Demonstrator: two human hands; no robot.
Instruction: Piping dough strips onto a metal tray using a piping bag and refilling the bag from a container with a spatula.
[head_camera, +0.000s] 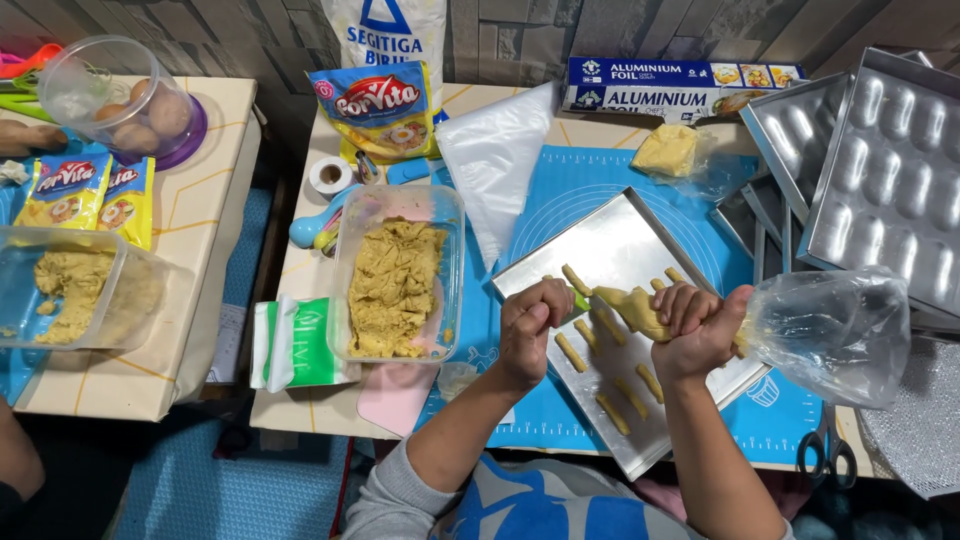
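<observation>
Item: piping bag (640, 310) of tan dough, lying across the metal baking tray (620, 245). My right hand (700, 325) is fisted tight around its twisted middle, the loose plastic end (830, 335) ballooning to the right. My left hand (535, 320) has fingers curled closed on a small green tool (580, 300) at the bag's tip. Dough strips (600, 355) lie in rows on the tray. Clear tub of dough (395, 285) just left, on the blue mat (580, 175).

Yellow dough (632, 308), silver tray (620, 245), blue mat (580, 180).
</observation>
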